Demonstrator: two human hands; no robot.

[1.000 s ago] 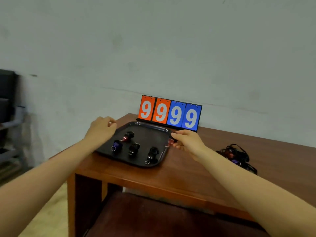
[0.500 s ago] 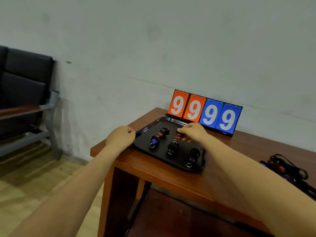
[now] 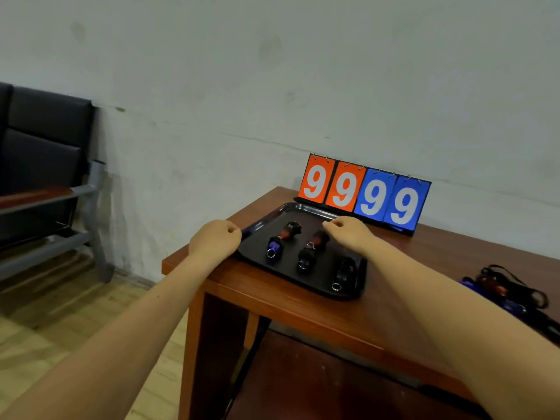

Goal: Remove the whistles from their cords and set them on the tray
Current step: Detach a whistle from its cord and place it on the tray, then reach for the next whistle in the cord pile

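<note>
Right hand (image 3: pixel 348 233) has released the red whistle (image 3: pixel 319 237) (now on tray (image 3: pixel 348 294)); left hand (image 3: pixel 216 239) stays clenched.

Glossy black plastic tray (image 3: pixel 348 294), smooth wood table (image 3: pixel 318 316) — lacquered

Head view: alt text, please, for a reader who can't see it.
Five whistles lie on a black tray on a wooden table; the right hand hovers over a red whistle, the left hand at the tray's edge. Behind, a scoreboard reads 9999.
</note>
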